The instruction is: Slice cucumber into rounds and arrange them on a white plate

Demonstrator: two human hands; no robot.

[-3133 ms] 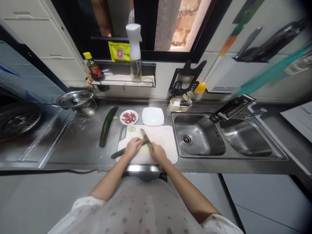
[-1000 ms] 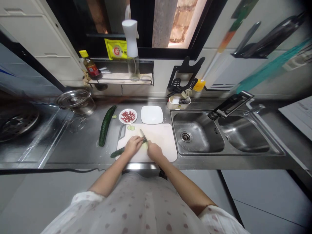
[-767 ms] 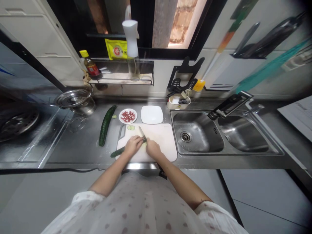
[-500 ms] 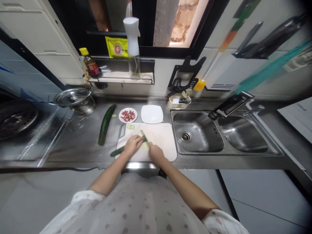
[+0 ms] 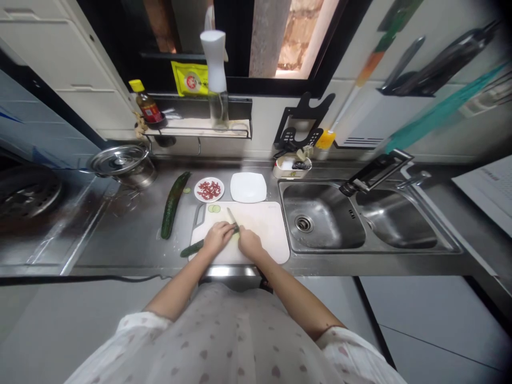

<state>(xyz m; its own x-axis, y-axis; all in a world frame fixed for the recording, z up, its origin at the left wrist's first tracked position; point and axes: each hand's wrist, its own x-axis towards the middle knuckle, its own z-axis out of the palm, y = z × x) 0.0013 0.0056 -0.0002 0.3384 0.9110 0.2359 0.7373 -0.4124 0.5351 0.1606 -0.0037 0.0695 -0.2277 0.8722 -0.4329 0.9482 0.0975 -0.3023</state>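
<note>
My left hand (image 5: 218, 237) is closed over a cucumber (image 5: 192, 248) that lies across the white cutting board (image 5: 268, 234), its dark green end sticking out to the left past the board's edge. In my right hand (image 5: 250, 244) is a knife (image 5: 231, 215), its blade pointing away from me at the cucumber's right end, close to my left fingertips. Pale cucumber lies under the knife, partly hidden by my right hand. A few round cucumber slices (image 5: 214, 208) rest near the board's upper left corner.
Left of the board lies a whole cucumber (image 5: 174, 205) with a small cut piece beside it. Behind the board stand a plate of chopped red pieces (image 5: 209, 189) and a white square plate (image 5: 248, 188). A lidded pot (image 5: 124, 162) is at left, a double sink (image 5: 324, 213) at right.
My right hand and the knife have moved away from me and slightly left across the cucumber's end. My left hand stays on the cucumber.
</note>
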